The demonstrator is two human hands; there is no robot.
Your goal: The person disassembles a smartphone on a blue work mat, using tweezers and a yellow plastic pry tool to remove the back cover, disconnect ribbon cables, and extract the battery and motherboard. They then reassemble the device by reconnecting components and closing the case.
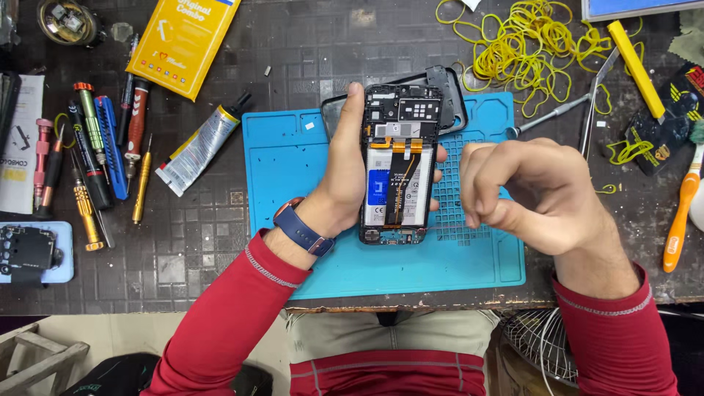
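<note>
Screwdrivers [92, 158] lie at the surface's left edge. Over the blue mat [293, 191], the left hand [345, 176] has its fingers wrapped around an opened phone [400, 165]. Just beside it, the right hand [532, 194] hovers, fingers curled closed, pinching nothing discernible.

Opened phone [398, 165] held over blue mat [293, 176].
Left hand [345, 180] gripping phone, back off; right hand [524, 194] curled just beside it, fingertips pinched.
</note>
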